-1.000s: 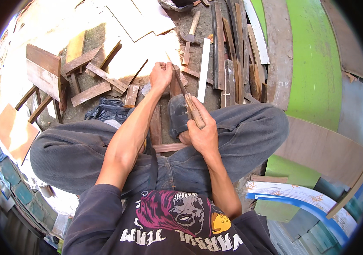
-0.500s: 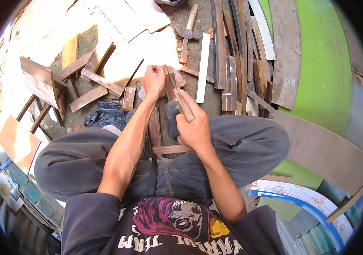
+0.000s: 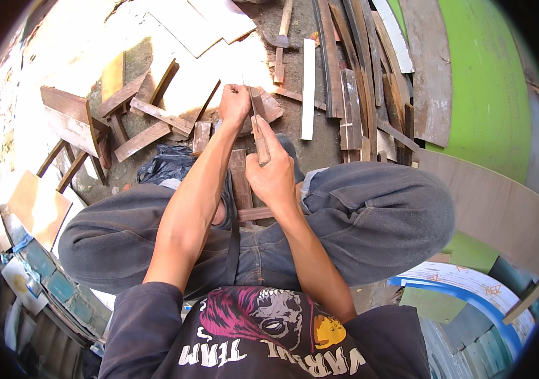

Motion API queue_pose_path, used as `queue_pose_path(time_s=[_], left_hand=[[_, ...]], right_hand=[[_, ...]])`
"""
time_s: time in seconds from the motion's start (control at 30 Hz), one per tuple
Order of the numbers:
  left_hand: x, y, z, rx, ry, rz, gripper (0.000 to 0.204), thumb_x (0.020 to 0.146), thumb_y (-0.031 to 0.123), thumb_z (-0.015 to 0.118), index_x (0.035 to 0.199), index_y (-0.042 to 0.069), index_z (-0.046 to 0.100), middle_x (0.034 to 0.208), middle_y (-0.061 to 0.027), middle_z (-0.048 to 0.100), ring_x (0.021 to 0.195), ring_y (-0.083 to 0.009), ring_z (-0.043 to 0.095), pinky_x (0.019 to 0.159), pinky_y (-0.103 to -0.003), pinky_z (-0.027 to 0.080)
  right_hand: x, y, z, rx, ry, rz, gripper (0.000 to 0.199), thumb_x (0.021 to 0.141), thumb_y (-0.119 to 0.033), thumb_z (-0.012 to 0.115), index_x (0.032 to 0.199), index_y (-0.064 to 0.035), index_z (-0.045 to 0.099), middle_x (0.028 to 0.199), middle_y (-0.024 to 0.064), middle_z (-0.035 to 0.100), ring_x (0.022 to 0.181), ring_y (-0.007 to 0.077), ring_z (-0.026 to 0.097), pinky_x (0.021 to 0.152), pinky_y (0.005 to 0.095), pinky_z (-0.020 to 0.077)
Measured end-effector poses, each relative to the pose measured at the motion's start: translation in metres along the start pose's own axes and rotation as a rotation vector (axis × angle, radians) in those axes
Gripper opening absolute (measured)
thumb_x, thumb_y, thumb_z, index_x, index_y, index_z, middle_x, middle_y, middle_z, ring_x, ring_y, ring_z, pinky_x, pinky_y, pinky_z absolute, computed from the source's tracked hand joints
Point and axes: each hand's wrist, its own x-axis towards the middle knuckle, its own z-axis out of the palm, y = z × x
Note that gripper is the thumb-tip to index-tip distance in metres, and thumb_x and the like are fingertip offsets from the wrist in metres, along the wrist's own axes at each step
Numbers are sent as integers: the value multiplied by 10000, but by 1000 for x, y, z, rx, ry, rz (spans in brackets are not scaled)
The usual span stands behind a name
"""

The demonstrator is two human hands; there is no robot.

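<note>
My right hand point(image 3: 274, 179) is wrapped around the wooden handle point(image 3: 259, 143) of a knife-like tool. Its narrow dark blade point(image 3: 255, 105) points away from me, beside my left hand. My left hand point(image 3: 236, 101) is closed near the blade's far end; whatever its fingers pinch is too small and overexposed to name. Under and beside the blade lies a flat brownish stone-like slab point(image 3: 269, 108). Between my legs a wooden board point(image 3: 240, 180) runs away from me, with a short wooden strip point(image 3: 255, 213) across its near end.
A hammer point(image 3: 284, 25) lies ahead on the ground near a white strip point(image 3: 308, 88). Long timber pieces point(image 3: 349, 110) are stacked to the right, beside green panels point(image 3: 487, 82). Scrap wood point(image 3: 159, 117) and a black plastic bag point(image 3: 165, 163) lie to the left.
My right hand and the tool have swung left, closer to my left hand, and the handle stands straighter. My left hand stays closed. The whole view has shifted slightly.
</note>
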Motion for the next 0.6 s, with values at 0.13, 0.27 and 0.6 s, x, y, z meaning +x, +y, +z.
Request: queue_pose_path(time_s=[0.13, 0.27, 0.6], left_hand=[[9, -7, 9, -126, -68, -52, 371, 899, 380, 559, 1060, 47, 597, 962, -198, 697, 939, -351, 672, 883, -435, 493], [5, -7, 9, -117, -62, -55, 365, 892, 387, 565, 1037, 54, 600, 963, -189, 700, 934, -340, 673, 875, -437, 494], [-6, 1, 1, -103, 7, -14, 342, 887, 347, 570, 1025, 42, 636, 967, -198, 712, 960, -364, 676, 874, -450, 501]], right_hand=[[7, 10, 0, -65, 58, -89, 615, 827, -87, 571, 1438, -74, 504, 1262, 257, 638, 1104, 393, 655, 945, 420, 512], [7, -1, -17, -81, -14, 14, 606, 830, -96, 558, 1434, -75, 512, 1278, 246, 637, 1148, 385, 644, 969, 404, 502], [-44, -1, -42, -74, -23, -171, 572, 838, -59, 533, 1410, -48, 539, 1331, 241, 612, 1222, 357, 614, 1020, 379, 470]])
